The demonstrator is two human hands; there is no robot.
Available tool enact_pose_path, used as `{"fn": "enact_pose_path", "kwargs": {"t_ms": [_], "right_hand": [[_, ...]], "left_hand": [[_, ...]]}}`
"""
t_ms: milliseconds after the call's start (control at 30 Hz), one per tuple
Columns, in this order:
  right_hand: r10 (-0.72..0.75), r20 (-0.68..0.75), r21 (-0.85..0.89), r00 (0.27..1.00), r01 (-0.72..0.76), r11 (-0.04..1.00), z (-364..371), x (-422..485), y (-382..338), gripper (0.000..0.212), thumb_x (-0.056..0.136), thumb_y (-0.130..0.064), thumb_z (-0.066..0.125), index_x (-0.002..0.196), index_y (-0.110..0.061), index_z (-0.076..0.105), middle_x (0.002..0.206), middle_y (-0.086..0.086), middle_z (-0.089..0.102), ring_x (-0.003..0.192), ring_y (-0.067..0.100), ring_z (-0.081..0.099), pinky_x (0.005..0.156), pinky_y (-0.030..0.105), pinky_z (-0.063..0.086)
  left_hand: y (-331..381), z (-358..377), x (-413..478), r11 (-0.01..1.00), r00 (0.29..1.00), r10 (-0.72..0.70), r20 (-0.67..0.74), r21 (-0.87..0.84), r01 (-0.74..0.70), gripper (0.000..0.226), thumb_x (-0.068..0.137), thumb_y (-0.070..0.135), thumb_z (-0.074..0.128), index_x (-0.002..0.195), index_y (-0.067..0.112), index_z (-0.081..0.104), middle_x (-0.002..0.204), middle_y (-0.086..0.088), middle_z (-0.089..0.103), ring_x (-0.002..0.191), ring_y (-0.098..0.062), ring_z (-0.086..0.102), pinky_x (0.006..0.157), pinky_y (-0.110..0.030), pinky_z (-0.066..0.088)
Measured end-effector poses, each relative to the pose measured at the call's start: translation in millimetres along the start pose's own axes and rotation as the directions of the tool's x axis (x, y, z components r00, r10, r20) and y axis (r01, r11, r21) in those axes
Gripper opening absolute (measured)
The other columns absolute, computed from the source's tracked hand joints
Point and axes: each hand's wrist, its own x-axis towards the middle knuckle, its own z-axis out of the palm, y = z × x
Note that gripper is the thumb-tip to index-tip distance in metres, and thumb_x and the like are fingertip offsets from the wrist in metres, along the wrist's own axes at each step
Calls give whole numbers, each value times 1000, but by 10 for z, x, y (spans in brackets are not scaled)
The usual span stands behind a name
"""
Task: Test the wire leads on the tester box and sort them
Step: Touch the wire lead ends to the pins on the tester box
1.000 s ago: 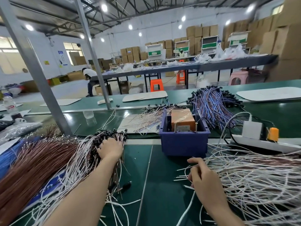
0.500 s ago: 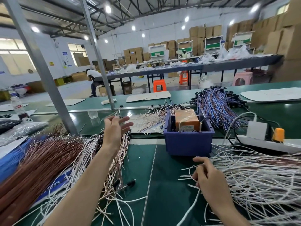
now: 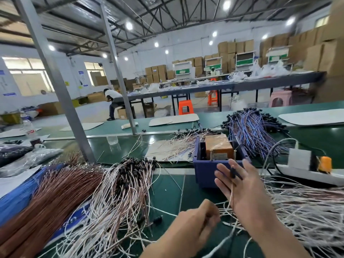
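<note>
The right hand [image 3: 247, 192] is raised with its fingers straight and spread apart, the palm turned to 9 o'clock; a wire lead [image 3: 231, 190] lies along the palm, and its black head sits between two of the fingers. The left hand [image 3: 197, 220], at 7 o'clock from the right one, has its fingers curled together near the lower end of this lead; motion blur hides whether they pinch it. At 12 o'clock, just behind the right fingertips, stands the blue bin [image 3: 204, 172] with the orange tester box [image 3: 218, 148] inside it. On the green table [image 3: 167, 192] a heap of white leads [image 3: 307, 211] spreads at 3 o'clock; a heap of pale leads with black heads [image 3: 126, 185] lies at 9 o'clock, and copper-brown wires [image 3: 48, 200] lie beyond it; blue wires [image 3: 251, 135] lie at 1 o'clock, behind the bin; a white power strip [image 3: 307, 174] lies at 2 o'clock.
</note>
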Motion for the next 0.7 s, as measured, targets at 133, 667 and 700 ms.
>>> {"fn": "enact_pose_path", "kwargs": {"t_ms": [133,667,700], "right_hand": [[8,27,-38,1000,-7,999,-26,-114,-50,35,87,-30,64,118,-14,70,52,-6,27,38,7,21,34,21,27],[-372,84,-410,924,372,833,22,-108,-190,25,100,-17,53,106,-25,75,51,-1,40,38,8,27,35,19,26],[-371,75,-529,925,353,772,-7,-78,-83,26,104,-19,49,107,-29,73,58,-1,49,42,7,36,39,18,32]], "left_hand": [[-30,11,-36,999,999,-37,17,-36,38,18,96,55,39,108,42,40,86,29,64,66,4,55,66,-16,42],[177,-486,628,891,996,48,-72,455,-11,17,106,22,42,119,23,52,108,-2,62,91,-30,64,72,-40,47],[176,-544,676,857,991,112,-78,511,-57,19,103,15,45,119,20,54,109,-5,61,92,-31,63,74,-41,47]]}}
